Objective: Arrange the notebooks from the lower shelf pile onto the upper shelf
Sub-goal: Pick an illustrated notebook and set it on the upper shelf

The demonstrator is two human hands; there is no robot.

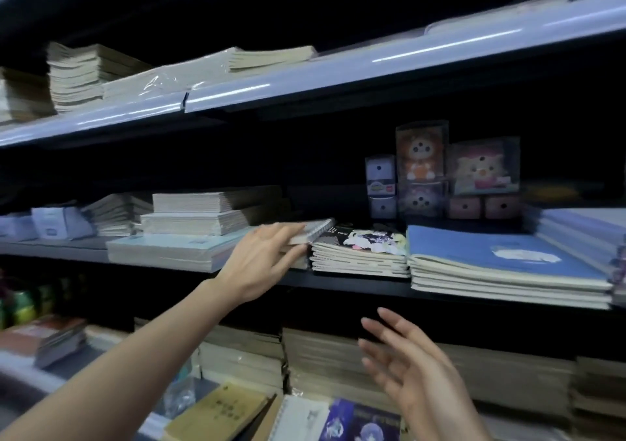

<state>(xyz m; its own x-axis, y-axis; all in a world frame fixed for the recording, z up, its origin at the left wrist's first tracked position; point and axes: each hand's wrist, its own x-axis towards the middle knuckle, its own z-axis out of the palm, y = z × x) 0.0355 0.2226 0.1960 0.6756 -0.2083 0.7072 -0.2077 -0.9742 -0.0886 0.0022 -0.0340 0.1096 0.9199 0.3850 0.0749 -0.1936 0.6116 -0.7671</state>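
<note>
Placement underway: our left hand (261, 264) fingers grasp a spiral notebook (313, 232), setting it on the upper shelf (338, 283). Right hand (406, 362) released, empty. We judge several notebooks remain in the lower shelf pile (305, 417).

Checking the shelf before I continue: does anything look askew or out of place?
Only the spiral notebook that the left hand holds: it sits tilted, its bound edge raised, beside the flat dark-cover stack. The right hand hangs open below, holding nothing.

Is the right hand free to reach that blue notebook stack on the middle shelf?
Probably yes. The right hand is open and holds nothing, just below the blue notebook stack, with nothing between them.
</note>
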